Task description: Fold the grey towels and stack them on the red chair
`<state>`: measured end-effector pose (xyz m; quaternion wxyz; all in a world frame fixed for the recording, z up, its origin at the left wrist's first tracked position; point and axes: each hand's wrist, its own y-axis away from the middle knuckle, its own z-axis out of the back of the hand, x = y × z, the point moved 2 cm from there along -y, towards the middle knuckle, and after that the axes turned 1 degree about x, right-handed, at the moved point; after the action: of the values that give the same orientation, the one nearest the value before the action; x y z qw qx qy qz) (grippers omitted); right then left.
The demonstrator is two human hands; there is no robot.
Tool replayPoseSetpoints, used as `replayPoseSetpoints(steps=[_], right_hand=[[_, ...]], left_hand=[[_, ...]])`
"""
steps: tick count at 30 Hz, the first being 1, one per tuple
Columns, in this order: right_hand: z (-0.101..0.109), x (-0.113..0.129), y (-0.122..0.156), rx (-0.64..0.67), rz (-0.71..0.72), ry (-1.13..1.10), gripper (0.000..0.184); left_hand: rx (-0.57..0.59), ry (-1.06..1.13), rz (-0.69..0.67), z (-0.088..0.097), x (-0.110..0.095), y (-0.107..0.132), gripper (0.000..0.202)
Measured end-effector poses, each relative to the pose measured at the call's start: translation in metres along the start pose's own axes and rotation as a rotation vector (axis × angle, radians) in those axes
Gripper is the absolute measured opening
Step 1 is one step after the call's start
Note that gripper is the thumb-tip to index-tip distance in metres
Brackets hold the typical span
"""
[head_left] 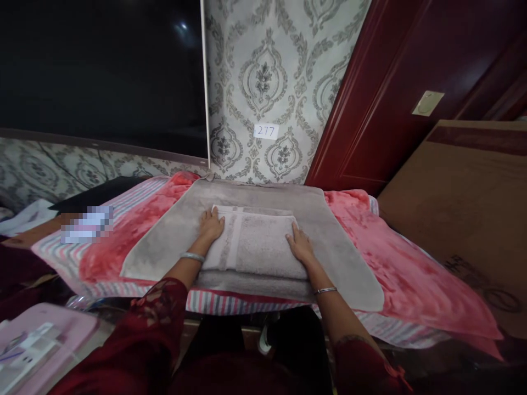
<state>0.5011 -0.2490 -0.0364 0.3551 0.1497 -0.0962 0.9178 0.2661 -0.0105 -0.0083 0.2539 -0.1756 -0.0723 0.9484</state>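
A grey towel [267, 244], folded into a thick rectangle with a paler band near its left end, lies in front of me. Beneath it is a smooth grey mat [164, 241]. My left hand [211, 225] rests on the towel's left edge, fingers spread and pointing away from me. On the right edge lies my right hand [300, 243], its fingers also apart and flat against the cloth. Neither hand grips the towel. The towel's layers show along the near side.
A red blanket [395, 258] and a striped cloth [140, 200] spread under the mat. A large cardboard box [465, 219] stands at right, a dark screen [102, 77] at back left. A pink lid [78, 329] with white items sits low left. A "277" label [265, 131] is on the wall.
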Motion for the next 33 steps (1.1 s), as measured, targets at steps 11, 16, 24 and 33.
replayPoseSetpoints(steps=[11,16,24,33], right_hand=[[0.015,-0.010,-0.031,0.022,-0.106,-0.061,0.068],[0.017,-0.010,-0.053,0.034,-0.088,-0.155,0.064],[0.016,-0.009,-0.074,0.020,-0.021,-0.497,0.051],[0.022,-0.007,-0.077,0.012,-0.089,-0.845,0.044]], left_hand=[[0.037,0.024,0.174,0.003,0.015,-0.002,0.067],[0.086,0.072,0.210,0.004,0.020,-0.010,0.068],[-0.007,0.221,0.235,0.006,0.026,-0.014,0.055],[0.043,0.900,0.305,0.015,0.031,-0.026,0.037]])
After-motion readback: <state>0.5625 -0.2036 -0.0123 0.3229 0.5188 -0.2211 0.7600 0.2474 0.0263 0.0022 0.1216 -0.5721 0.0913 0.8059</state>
